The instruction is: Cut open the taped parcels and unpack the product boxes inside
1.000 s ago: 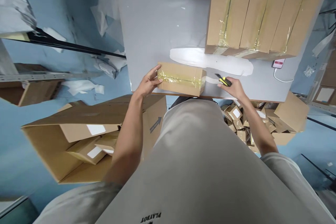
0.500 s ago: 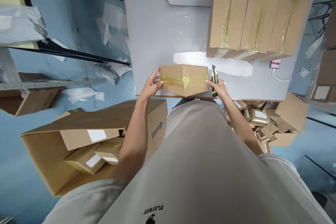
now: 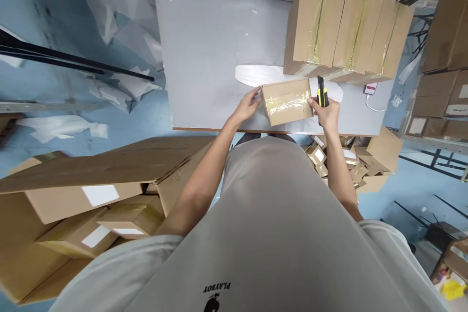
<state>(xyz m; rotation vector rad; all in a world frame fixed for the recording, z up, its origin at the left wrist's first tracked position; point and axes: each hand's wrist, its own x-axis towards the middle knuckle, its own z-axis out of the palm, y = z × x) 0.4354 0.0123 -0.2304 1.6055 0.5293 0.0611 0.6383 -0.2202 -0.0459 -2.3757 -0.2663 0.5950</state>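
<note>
A small taped cardboard box (image 3: pixel 287 102) is between my hands near the table's front edge, tilted with one long face showing shiny clear tape. My left hand (image 3: pixel 247 106) grips its left end, fingertips at the upper left corner. With my right hand (image 3: pixel 327 113) I hold a black and yellow utility knife (image 3: pixel 322 95), its tip pointing away from me. The thumb of that hand also presses on the box's right end. Behind the box, a white paper strip (image 3: pixel 252 75) lies on the grey table (image 3: pixel 204 58).
Three larger taped boxes (image 3: pixel 318 19) stand at the table's back right, near a phone (image 3: pixel 370 88) on a white cable. A big open carton (image 3: pixel 109 165) holding boxes is at lower left. Small boxes (image 3: pixel 351 156) fill another carton at right. Plastic scraps (image 3: pixel 135 83) litter the floor.
The box has moved to the right and turned, so one taped long face now shows instead of two faces meeting at an edge. Both hands moved right with it, the knife still held.
</note>
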